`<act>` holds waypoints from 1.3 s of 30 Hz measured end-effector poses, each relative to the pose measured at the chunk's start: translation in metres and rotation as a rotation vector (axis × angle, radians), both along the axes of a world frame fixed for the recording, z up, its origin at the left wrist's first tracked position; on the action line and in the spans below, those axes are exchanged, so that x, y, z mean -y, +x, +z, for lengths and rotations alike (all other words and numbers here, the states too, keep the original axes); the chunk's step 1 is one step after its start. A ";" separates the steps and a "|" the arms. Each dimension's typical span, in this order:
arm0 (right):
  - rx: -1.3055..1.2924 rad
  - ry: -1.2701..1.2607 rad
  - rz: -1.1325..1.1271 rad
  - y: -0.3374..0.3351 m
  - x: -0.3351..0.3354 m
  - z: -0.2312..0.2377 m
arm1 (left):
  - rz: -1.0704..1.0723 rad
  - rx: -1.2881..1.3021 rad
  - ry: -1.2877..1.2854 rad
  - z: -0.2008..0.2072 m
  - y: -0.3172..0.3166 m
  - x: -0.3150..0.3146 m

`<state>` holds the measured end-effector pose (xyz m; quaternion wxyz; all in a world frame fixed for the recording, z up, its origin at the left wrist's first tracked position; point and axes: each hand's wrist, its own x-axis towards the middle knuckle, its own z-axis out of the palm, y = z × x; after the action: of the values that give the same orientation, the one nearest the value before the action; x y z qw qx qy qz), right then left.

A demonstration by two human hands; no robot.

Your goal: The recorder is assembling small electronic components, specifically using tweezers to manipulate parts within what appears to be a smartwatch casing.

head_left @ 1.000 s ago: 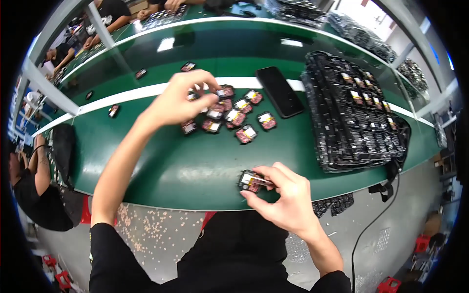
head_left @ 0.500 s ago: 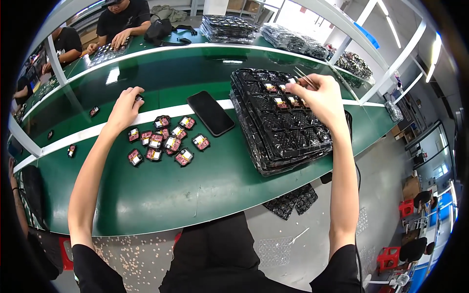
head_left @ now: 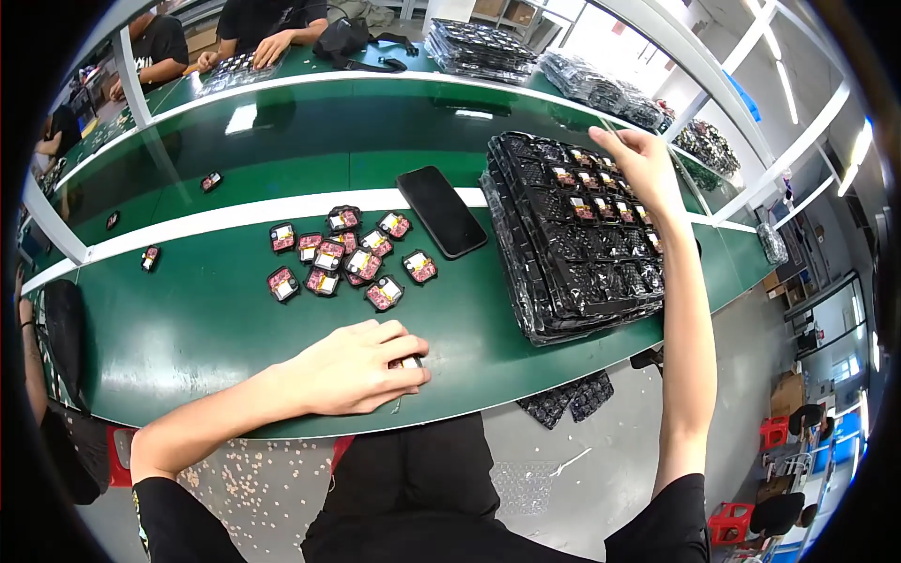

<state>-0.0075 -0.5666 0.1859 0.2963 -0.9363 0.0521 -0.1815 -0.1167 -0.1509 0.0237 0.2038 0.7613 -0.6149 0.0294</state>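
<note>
Close to the near edge of the green table, my left hand [head_left: 361, 369] is closed round a small electronic module [head_left: 406, 362], mostly covered by the fingers. My right hand [head_left: 643, 174] pinches thin metal tweezers [head_left: 608, 126] over the far right corner of a stack of black plastic trays [head_left: 577, 244]. Several pink-and-white modules [head_left: 584, 208] sit in the top tray's pockets; its near pockets hold none. The right forearm hides part of the tray's right side. Left of the stack lies a loose cluster of similar black-framed modules [head_left: 330, 254].
A black phone [head_left: 442, 212] lies between cluster and stack. A white rail [head_left: 235, 219] runs behind, with single modules [head_left: 211, 181] on the green surface beyond. More tray stacks [head_left: 481, 49] stand at the back. Another person's hand [head_left: 273, 47] works across the table.
My left hand has come from beyond the cluster down to the near table edge. My right hand has moved towards the tray's far right corner. The whole view has shifted slightly.
</note>
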 end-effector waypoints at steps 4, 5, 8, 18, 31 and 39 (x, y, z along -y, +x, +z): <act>0.044 0.345 0.190 -0.064 -0.045 0.008 | 0.168 0.028 -0.024 -0.006 0.010 -0.016; 0.064 0.412 0.264 -0.086 -0.063 0.006 | 0.195 0.009 -0.027 -0.005 0.010 -0.021; 0.027 0.433 0.272 -0.149 -0.109 -0.012 | 0.256 -0.050 0.037 -0.001 0.013 -0.037; -0.182 0.615 0.388 -0.164 -0.178 -0.141 | 0.359 -0.291 -0.108 -0.012 0.003 -0.037; -0.044 0.422 0.514 -0.158 -0.187 -0.182 | 0.262 -0.484 -0.206 -0.024 0.021 -0.042; -0.071 0.334 0.525 -0.156 -0.190 -0.180 | 0.288 -0.425 -0.152 -0.022 0.022 -0.042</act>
<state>-0.1632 -0.3764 0.0055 0.4807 -0.8619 -0.1519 -0.0548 -0.0944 -0.1090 0.0015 0.3786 0.8125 -0.4397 -0.0566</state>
